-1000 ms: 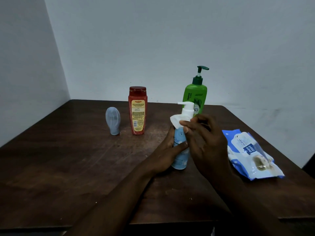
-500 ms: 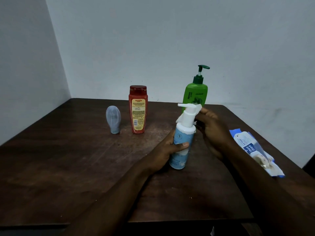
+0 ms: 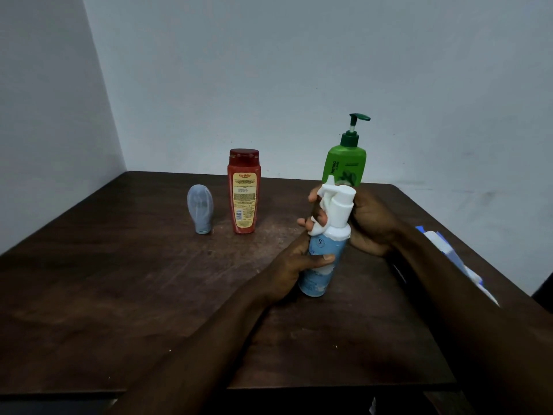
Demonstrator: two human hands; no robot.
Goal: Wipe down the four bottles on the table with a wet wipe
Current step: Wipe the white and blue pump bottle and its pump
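— Four bottles. Which one is being wiped?
— The pale blue pump bottle (image 3: 321, 265), near the middle of the table (image 3: 119, 280). It is tilted, top leaning right. Whether its base touches the wood I cannot tell.
— And the hands?
— The left hand (image 3: 294, 265) is clasped round the lower body, I'd say to steady it against the rubbing. The right hand (image 3: 368, 220) is curled round the white pump neck and presses the wet wipe (image 3: 316, 231) against it; a bit of wipe shows between its fingertips.
— The others?
— The red bottle (image 3: 244, 191), green pump bottle (image 3: 344, 163) and small grey tube (image 3: 200, 213) stand upright further back, apart from the hands. The wipe pack (image 3: 449, 253) lies at the right edge, partly hidden by the forearm, likely there for easy reach.
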